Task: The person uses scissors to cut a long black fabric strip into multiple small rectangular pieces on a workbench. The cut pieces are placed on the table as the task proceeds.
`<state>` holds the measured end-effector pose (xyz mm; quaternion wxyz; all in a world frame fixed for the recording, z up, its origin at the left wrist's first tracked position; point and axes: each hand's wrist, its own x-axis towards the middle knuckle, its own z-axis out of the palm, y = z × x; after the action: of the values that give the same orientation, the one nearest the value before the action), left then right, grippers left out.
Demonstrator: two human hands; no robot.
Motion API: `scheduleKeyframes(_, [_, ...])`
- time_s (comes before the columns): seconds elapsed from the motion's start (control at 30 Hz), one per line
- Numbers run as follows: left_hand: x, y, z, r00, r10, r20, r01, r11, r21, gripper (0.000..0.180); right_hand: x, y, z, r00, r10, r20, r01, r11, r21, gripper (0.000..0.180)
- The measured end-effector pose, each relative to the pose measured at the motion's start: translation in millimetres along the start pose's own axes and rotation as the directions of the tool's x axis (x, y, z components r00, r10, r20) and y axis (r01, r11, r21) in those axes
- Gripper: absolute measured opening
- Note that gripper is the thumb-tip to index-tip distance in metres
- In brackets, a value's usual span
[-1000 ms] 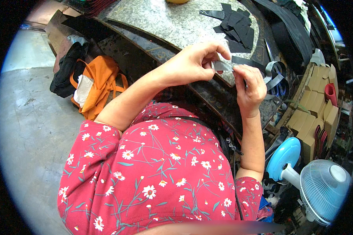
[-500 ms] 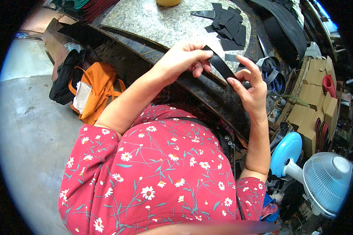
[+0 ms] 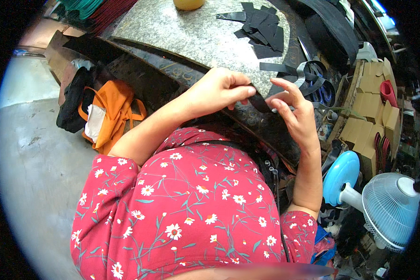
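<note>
My left hand point(image 3: 224, 91) pinches one end of a short black strip point(image 3: 258, 101) between thumb and fingers. The strip bows downward between my hands, above the front edge of the work table. At its other end, my right hand point(image 3: 296, 112) has the thumb and a bent finger closed, while the index finger is raised. A pale, blurred sliver shows by these right fingertips; I cannot make out what it is. Beyond my hands, a pile of cut black pieces point(image 3: 265, 30) lies on a speckled stone slab point(image 3: 172, 32).
Long black and grey bands point(image 3: 312, 77) lie coiled right of the slab. A yellowish round container point(image 3: 189, 3) stands at the back. Cardboard boxes point(image 3: 366, 107) and a blue fan point(image 3: 389, 210) are on my right. An orange bag point(image 3: 113, 109) sits on the left.
Both hands have come slightly lower and nearer to me. The black strip, straight before, now sags in a curve, and my hands are a little closer together.
</note>
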<state>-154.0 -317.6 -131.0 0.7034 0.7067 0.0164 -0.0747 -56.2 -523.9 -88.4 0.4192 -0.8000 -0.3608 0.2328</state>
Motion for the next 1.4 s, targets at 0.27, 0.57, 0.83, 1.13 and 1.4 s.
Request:
scheduleKeyframes(0.27, [5, -2, 28, 0.83, 0.482, 0.282, -0.538, 0.557, 0.632, 0.026, 48, 25, -18, 0.887, -0.427, -0.176, 0.2, 0.699, -0.686, 0.036])
scheduleKeyframes(0.57, [4, 12, 7, 0.762, 0.397, 0.511, -0.63, 0.636, 0.445, 0.063, 55, 35, -28, 0.88, -0.387, -0.275, 0.253, 0.873, -0.417, 0.044])
scheduleKeyframes(0.83, [59, 22, -20, 0.749, 0.662, 0.032, -0.431, 0.449, 0.783, 0.02, 65, 28, -28, 0.904, -0.134, -0.405, 0.16, 0.987, 0.031, 0.057])
scheduleKeyframes(1.13, [117, 22, -44, 0.817, 0.556, 0.154, -0.187, 0.002, 0.982, 0.029, 59, 14, -36, 0.964, 0.146, -0.222, -0.088, 0.964, 0.251, 0.049])
scheduleKeyframes(1.4, [105, 17, -51, 0.682, 0.731, 0.032, -0.268, 0.209, 0.941, 0.015, 49, 19, -32, 0.99, -0.009, -0.143, 0.041, 0.974, 0.224, 0.039])
